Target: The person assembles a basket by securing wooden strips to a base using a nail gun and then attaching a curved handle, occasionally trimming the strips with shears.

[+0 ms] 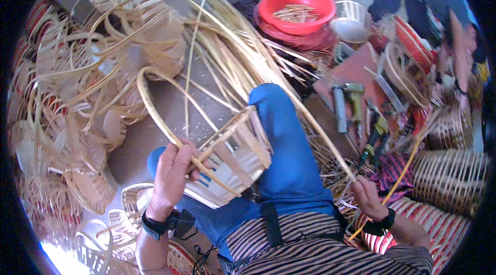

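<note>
A small basket (233, 164) of pale woven strips lies tilted across my lap, against the raised knee in blue trousers. Its tall arched cane handle (155, 112) leans up and to the left. My left hand (178, 165) is closed round the lower part of that handle, at the basket's left rim. Out to the right, my right hand (368, 198) pinches the near end of a long pale cane strip (324, 138). From there the strip slants up and away past my knee to a pile of split strips. A thin white strip hangs by my right fingers.
Finished handled baskets (111, 63) heap at the left. Ahead lie loose cane strips (235, 47) and a red basin (296, 11) of short sticks. A green nail gun (355, 100) and cutters (373, 138) rest at the right, near larger baskets (449, 179). Another person's arm (460, 58) shows far right.
</note>
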`<state>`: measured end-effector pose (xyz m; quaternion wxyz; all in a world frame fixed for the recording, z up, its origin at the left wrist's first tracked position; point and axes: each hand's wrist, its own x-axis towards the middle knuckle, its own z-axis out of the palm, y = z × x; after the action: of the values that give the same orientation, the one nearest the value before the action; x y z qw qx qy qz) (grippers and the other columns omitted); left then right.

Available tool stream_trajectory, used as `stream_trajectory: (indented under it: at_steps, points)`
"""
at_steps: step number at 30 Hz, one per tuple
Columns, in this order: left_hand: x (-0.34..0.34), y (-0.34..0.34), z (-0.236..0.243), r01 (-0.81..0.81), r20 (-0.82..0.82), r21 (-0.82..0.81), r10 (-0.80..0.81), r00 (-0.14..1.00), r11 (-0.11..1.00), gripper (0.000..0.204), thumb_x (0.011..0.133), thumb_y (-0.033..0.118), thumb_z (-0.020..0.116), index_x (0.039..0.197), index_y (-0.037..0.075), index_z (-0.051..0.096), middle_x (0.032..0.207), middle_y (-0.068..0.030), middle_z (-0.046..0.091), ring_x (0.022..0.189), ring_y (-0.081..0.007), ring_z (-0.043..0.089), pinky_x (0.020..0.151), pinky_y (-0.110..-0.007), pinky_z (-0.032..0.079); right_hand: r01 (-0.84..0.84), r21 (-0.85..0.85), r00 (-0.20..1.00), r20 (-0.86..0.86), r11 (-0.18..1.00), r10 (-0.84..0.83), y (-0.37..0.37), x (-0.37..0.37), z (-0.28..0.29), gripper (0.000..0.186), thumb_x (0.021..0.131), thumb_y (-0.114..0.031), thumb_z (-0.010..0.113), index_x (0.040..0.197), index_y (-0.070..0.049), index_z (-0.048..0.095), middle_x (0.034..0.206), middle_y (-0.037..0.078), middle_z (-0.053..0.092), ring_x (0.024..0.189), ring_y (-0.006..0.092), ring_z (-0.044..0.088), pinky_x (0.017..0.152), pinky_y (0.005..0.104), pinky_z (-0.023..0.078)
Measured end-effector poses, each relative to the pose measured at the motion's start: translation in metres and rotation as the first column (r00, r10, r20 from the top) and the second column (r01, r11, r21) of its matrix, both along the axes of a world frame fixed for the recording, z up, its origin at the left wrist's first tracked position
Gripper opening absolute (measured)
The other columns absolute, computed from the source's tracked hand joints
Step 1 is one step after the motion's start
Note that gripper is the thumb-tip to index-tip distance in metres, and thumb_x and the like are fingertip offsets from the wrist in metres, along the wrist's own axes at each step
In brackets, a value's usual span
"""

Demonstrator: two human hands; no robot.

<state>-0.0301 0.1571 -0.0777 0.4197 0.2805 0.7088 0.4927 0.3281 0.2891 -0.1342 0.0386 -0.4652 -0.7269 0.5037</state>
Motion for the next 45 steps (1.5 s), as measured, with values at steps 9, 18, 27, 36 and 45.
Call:
stream_trajectory:
  at_steps: [9, 18, 27, 36, 45]
  points:
    - [-0.010, -0.007, -0.002, 0.201, -0.299, 0.102, -0.163, 0.940, 0.974, 0.038, 0.077, 0.036, 0.047, 0.090, 0.000, 0.043, 0.070, -0.0069, 0.051, 0.060, -0.0111, 0.048, 0.054, -0.022, 0.040, -0.473, 0.106, 0.683, -0.584, 0.875, 0.440, -0.063, -0.190, -0.020, 0.023, 0.082, -0.021, 0.034, 0.081, 0.001, 0.042, 0.068, 0.020, 0.047, 0.070, 0.0373, 0.049, 0.061, 0.0406, 0.040]
    - [-0.032, 0.012, -0.013, 0.100, -0.017, 0.105, -0.099, 0.995, 0.989, 0.018, 0.079, 0.017, 0.048, 0.087, 0.001, 0.044, 0.068, -0.0093, 0.055, 0.046, -0.0088, 0.046, 0.042, -0.018, 0.037, -0.633, -0.328, 0.645, -0.725, 0.701, 0.243, -0.056, -0.190, -0.056, 0.017, 0.080, -0.015, 0.039, 0.073, -0.001, 0.045, 0.059, 0.008, 0.055, 0.041, 0.0108, 0.050, 0.037, 0.0237, 0.040]
    - [-0.043, 0.002, -0.029, -0.054, -0.341, 0.157, 0.106, 0.934, 0.986, 0.045, 0.074, 0.012, 0.054, 0.112, 0.001, 0.033, 0.096, -0.0128, 0.047, 0.074, -0.0149, 0.048, 0.055, -0.022, 0.041, -0.646, -0.542, 0.685, -0.722, 0.538, 0.095, -0.050, -0.193, -0.064, 0.024, 0.082, -0.019, 0.040, 0.084, 0.004, 0.049, 0.070, 0.012, 0.058, 0.051, 0.0147, 0.055, 0.043, 0.0244, 0.046]
    - [0.005, 0.008, -0.021, 0.184, -0.963, -0.040, -0.086, 0.255, 0.982, 0.094, 0.046, 0.023, 0.073, 0.126, 0.011, 0.025, 0.091, -0.0112, 0.041, 0.079, -0.0274, 0.041, 0.070, -0.033, 0.037, -0.474, -0.652, 0.747, -0.654, 0.592, -0.123, -0.058, -0.220, -0.042, 0.025, 0.081, -0.022, 0.043, 0.075, 0.001, 0.052, 0.059, 0.008, 0.056, 0.043, 0.0094, 0.051, 0.038, 0.0205, 0.042]
    - [-0.002, 0.001, -0.032, 0.230, -0.954, 0.086, 0.014, 0.299, 0.970, 0.089, 0.048, 0.035, 0.069, 0.123, 0.005, 0.031, 0.098, -0.0107, 0.047, 0.081, -0.0256, 0.042, 0.069, -0.032, 0.035, 0.456, 0.316, 0.884, -0.264, 0.832, -0.385, 0.082, -0.057, -0.098, 0.024, 0.071, -0.023, 0.054, 0.079, -0.001, 0.052, 0.071, 0.011, 0.055, 0.064, 0.0215, 0.053, 0.057, 0.0324, 0.042]
